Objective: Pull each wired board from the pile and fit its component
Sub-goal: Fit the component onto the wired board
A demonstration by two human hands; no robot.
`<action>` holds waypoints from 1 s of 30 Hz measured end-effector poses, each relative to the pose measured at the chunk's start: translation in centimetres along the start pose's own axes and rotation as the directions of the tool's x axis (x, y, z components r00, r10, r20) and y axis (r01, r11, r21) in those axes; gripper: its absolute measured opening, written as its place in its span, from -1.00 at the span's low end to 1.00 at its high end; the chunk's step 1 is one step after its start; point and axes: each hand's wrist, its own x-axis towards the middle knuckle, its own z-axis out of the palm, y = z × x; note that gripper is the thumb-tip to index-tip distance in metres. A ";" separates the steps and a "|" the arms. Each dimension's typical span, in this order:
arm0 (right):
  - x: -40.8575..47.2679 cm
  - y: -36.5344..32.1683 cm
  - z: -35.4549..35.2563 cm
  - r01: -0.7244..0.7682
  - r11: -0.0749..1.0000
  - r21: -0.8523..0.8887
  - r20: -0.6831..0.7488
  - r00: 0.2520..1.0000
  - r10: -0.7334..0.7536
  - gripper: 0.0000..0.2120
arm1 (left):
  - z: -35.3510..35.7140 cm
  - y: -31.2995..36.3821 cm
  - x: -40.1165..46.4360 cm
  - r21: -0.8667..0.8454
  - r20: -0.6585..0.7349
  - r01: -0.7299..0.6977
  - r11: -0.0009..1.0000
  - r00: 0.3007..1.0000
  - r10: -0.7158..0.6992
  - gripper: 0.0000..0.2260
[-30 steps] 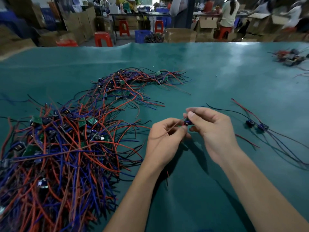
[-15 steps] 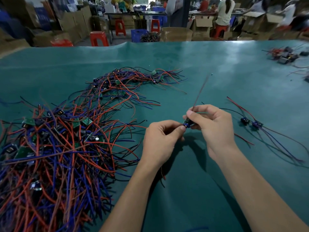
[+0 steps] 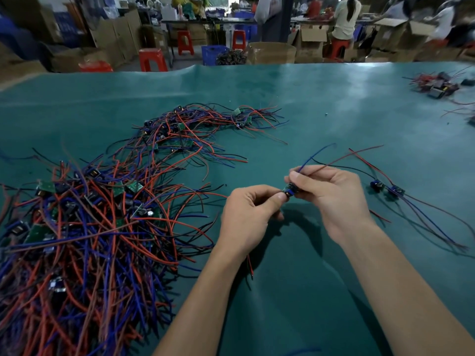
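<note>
A small wired board (image 3: pixel 290 190) is held between both hands above the green table (image 3: pixel 321 104). My right hand (image 3: pixel 331 196) grips it with thumb and fingers; its blue and red wires fan up and to the right. My left hand (image 3: pixel 249 217) pinches the board's near end with thumb and forefinger, and a red wire hangs below that hand. The big pile of boards (image 3: pixel 84 227) with red, blue and black wires covers the table's left side. Two boards with dark blue components (image 3: pixel 388 190) lie to the right of my hands.
Another small heap of wired parts (image 3: pixel 437 83) lies at the far right of the table. Beyond the far edge stand red stools (image 3: pixel 151 59), cardboard boxes (image 3: pixel 271 52) and several people at benches.
The held board's wires swung from pointing straight up to fanning out to the right. Both hands stayed together on the board.
</note>
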 end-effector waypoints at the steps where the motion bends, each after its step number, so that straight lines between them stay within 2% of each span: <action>1: 0.0 -0.1 -0.1 0.054 0.997 -0.050 -0.017 0.998 -0.055 -0.83 | 0.0 0.0 0.0 0.013 0.009 0.002 1.000 1.000 -0.002 -0.91; 4: 0.3 -0.3 -0.7 0.130 0.986 -0.100 -0.071 0.988 -0.137 -0.87 | 0.0 0.0 0.0 0.022 0.038 0.021 1.000 0.999 -0.021 -0.87; 10: 1.2 -1.2 -2.8 0.163 0.987 -0.011 -0.270 0.950 -0.160 -0.92 | -0.1 -0.1 0.0 0.065 0.067 0.059 0.996 0.996 -0.064 -0.82; 13: 1.2 -1.6 -3.5 0.168 0.967 0.190 -0.426 0.902 -0.073 -0.88 | 0.0 -0.2 -0.1 0.051 0.041 0.058 0.997 0.997 -0.060 -0.84; 15: 1.3 -1.7 -3.9 0.223 0.917 0.331 -0.562 0.827 0.002 -0.83 | 0.0 -0.2 0.0 0.002 -0.042 0.048 0.999 0.998 -0.048 -0.86; 16: 1.2 -1.5 -3.7 0.222 0.915 0.338 -0.591 0.806 0.023 -0.81 | 0.0 -0.2 0.1 -0.026 -0.091 0.041 0.999 0.995 -0.044 -0.88; 18: 1.0 -0.7 -2.2 0.116 0.956 0.270 -0.536 0.843 0.049 -0.81 | -0.1 -0.1 0.3 -0.084 -0.155 0.021 0.996 0.987 -0.034 -0.87; 20: 0.5 0.8 0.0 -0.012 0.992 0.126 -0.402 0.913 0.063 -0.82 | 0.0 0.1 0.4 -0.136 -0.174 0.003 0.991 0.984 -0.027 -0.86; 22: -0.2 2.0 2.1 -0.073 0.997 -0.030 -0.306 0.950 0.060 -0.68 | 0.0 0.2 0.3 -0.157 -0.174 -0.009 0.988 0.985 -0.019 -0.88; 25: -1.1 2.1 3.2 -0.007 0.969 -0.246 -0.191 0.981 -0.041 -0.57 | 0.0 0.2 0.1 -0.135 -0.129 -0.012 0.991 0.992 -0.005 -0.89; 28: -1.4 1.7 3.0 0.058 0.980 -0.190 -0.062 0.996 -0.071 -0.77 | 0.0 0.1 0.2 -0.061 -0.047 -0.010 0.998 0.999 0.007 -0.90; 30: -1.3 1.4 2.5 0.145 0.953 -0.264 -0.068 0.983 -0.169 -0.84 | 0.0 0.0 0.2 0.014 -0.016 0.000 1.000 1.000 0.001 -0.86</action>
